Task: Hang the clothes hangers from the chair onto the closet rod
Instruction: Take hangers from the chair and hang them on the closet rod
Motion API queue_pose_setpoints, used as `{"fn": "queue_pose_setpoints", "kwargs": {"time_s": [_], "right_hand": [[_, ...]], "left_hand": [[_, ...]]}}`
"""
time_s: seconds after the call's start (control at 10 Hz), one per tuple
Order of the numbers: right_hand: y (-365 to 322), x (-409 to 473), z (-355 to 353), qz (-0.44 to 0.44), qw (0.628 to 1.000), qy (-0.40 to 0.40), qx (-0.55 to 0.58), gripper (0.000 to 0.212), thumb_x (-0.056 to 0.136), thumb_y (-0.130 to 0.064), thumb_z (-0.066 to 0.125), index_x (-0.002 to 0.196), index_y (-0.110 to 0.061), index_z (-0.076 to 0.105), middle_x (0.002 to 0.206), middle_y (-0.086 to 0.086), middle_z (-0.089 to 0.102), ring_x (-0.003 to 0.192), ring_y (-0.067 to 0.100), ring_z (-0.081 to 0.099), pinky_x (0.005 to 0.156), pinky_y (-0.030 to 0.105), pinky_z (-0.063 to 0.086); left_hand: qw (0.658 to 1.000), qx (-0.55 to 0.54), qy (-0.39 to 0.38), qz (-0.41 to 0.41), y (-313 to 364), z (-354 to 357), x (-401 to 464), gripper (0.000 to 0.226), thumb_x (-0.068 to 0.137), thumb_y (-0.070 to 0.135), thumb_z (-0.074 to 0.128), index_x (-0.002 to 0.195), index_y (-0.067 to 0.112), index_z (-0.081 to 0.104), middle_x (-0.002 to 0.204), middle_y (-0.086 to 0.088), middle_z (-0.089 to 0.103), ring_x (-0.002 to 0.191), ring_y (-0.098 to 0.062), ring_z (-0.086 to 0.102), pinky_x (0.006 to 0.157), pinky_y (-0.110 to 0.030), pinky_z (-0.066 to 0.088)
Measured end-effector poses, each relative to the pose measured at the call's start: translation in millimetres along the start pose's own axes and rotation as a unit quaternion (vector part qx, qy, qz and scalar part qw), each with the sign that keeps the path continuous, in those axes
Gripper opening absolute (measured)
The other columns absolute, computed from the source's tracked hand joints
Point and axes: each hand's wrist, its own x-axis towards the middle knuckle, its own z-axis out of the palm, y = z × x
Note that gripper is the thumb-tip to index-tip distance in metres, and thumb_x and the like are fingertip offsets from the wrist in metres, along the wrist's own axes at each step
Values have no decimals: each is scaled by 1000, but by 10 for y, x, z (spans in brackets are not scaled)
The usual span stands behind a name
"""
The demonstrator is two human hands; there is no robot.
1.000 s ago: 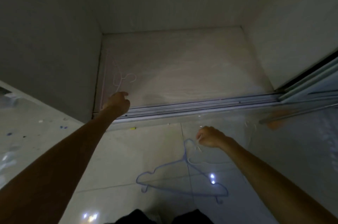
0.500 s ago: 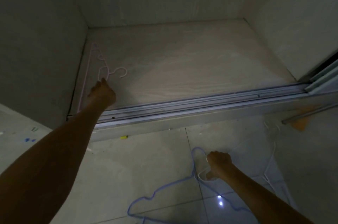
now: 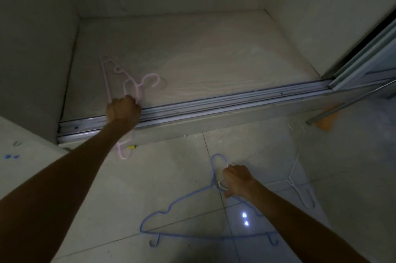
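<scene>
1. Hangers number three that I can count: one blue hanger [image 3: 205, 215], one white hanger [image 3: 300, 189] and one pink hanger [image 3: 128, 86]. No chair and no rod show.
2. Nearest, the blue one lies flat on the floor tiles [image 3: 171, 177], its bottom bar running left to right and its hook pointing away toward the closet.
3. At that hook the right hand [image 3: 237, 180] has its fingers curled tight round the blue neck, together with a white wire loop that seems to be the white one's hook; the white body trails off to the right on the tiles.
4. Farther on, the left hand [image 3: 123, 109] sits over the door track [image 3: 235, 99], fingers closed on the pink wire.
5. The pink one straddles that track: one end hangs down to the tiles, the rest runs away from the hand over the closet floor [image 3: 214, 59], hook to the right.
6. Both hands already grip their loads, so the next move looks like a lift upward; the left hand is deeper in the closet.
</scene>
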Motion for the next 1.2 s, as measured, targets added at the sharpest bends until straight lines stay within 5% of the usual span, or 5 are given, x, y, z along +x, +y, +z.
{"fn": "queue_pose_setpoints", "kwargs": {"time_s": [0.2,0.7,0.8,1.0,1.2], "right_hand": [[-129,-5,20,-58,997,33,-49,23,84,-7,59,106,-2,65,115,18,64,108,33,61,89,34,45],[542,-1175,-1538,-41,979,173,99,32,100,-26,35,115,-13,60,118,18,59,113,32,53,89,34,42],[706,-1737,-2120,-24,982,160,103,31,100,-27,36,113,-14,61,122,20,56,117,33,50,92,36,41],[876,-2856,-3272,-32,957,136,254,23,98,-22,39,93,-17,60,100,8,67,93,25,63,80,32,47],[963,-3916,-4522,-58,867,130,477,35,99,-11,37,68,-21,50,66,-1,56,41,-2,54,49,13,45]], "left_hand": [[997,-49,5,53,380,-131,-273,34,96,31,41,107,7,61,105,-23,66,101,-39,60,89,-38,49],[927,-349,-128,-48,956,-1941,-381,34,97,15,39,114,-8,56,110,-30,60,100,-44,61,83,-46,55],[925,-323,-184,-72,1132,-2584,-538,21,97,10,37,92,5,56,84,-16,56,62,-26,58,53,-22,49],[905,-344,-222,-116,1507,-3950,-838,32,97,5,40,66,0,48,32,2,48,13,-4,34,24,-4,23],[898,-355,-228,-129,1811,-5309,-1144,38,96,10,41,58,5,41,51,-5,43,39,-14,37,26,-7,20]]}}
